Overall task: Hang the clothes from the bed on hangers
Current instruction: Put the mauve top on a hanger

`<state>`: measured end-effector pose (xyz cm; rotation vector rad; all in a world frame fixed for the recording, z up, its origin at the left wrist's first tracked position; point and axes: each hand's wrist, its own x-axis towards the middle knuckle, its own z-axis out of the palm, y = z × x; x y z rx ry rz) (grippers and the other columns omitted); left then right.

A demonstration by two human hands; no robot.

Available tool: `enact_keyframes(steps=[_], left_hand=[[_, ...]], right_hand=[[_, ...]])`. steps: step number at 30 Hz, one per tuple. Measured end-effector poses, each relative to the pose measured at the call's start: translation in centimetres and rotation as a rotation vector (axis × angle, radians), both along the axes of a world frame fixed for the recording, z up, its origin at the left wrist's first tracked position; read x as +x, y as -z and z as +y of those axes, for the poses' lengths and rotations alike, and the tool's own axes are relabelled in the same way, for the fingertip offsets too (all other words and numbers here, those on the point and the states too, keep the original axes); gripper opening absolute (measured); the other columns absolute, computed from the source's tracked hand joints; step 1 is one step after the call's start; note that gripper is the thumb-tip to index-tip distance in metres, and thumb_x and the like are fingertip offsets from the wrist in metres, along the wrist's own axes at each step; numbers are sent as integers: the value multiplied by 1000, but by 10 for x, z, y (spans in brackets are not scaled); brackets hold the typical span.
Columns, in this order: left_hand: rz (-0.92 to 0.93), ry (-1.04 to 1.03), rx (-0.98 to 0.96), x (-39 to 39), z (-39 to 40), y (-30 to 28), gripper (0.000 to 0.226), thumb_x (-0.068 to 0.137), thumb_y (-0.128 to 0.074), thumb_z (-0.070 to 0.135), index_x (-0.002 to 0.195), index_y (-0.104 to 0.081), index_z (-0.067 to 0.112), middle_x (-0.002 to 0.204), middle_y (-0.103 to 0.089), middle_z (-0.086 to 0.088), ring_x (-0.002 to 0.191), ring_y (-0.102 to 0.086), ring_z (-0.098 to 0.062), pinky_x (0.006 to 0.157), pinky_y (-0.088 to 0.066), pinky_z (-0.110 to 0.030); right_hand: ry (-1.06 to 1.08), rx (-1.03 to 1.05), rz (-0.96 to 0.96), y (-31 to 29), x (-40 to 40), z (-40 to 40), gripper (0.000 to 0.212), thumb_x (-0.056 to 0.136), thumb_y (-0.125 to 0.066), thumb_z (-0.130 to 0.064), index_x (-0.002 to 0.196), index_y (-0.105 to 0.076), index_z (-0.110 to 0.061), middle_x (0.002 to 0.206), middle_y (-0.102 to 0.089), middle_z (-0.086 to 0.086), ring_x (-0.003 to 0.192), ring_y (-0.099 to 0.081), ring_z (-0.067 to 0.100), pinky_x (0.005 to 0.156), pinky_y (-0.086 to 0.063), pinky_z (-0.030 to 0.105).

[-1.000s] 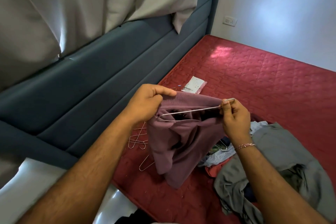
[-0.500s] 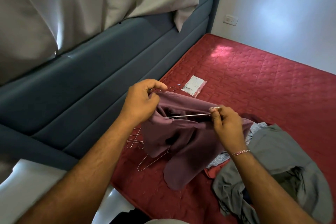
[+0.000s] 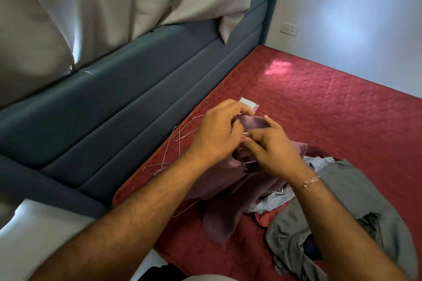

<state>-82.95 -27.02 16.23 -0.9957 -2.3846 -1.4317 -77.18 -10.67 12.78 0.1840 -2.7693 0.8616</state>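
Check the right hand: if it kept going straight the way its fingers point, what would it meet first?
The right hand points up-left, fingers pinching a wire hanger inside the mauve garment. Straight on, it would likely meet the left hand, which looks almost touching; depth is unclear.

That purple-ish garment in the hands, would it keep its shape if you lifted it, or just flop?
Probably flop: the mauve garment sags in loose folds below the left hand and right hand. It looks light, since a fingertip grip seems to hold it. It likely would not slide far if pushed, as it bunches on the quilted red mattress.
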Motion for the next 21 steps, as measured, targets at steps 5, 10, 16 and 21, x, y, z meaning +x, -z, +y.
enact_keyframes(steps=[5,10,16,21], left_hand=[[23,25,39,-7,0,-9,48,79,-49,-15,113,-72,9,110,-72,1,106,-66,-8,96,-52,-24],[90,98,-137,-5,-14,1,57,78,-47,-7,128,-66,14,122,-66,2,113,-62,-13,99,-50,-32],[67,40,-262,3,-30,25,66,87,-55,-7,150,-49,12,149,-52,-1,137,-49,-12,115,-37,-22],[-65,7,-450,-6,-38,26,20,100,-60,46,111,-71,34,101,-73,20,92,-66,-2,80,-55,-36]], right_hand=[[85,-228,49,-4,2,0,25,99,-54,-36,88,-76,-35,76,-71,-28,84,-70,-3,125,-23,34],[170,-97,219,-4,2,7,35,100,-49,-33,91,-79,-16,86,-77,-11,86,-72,16,111,-43,36],[249,-150,205,-9,-5,5,40,100,-45,-40,83,-72,-16,77,-73,-1,76,-65,25,104,-44,36],[361,-248,131,-12,-4,7,42,97,-50,-45,79,-71,-14,70,-71,-4,69,-65,18,69,-51,38]])
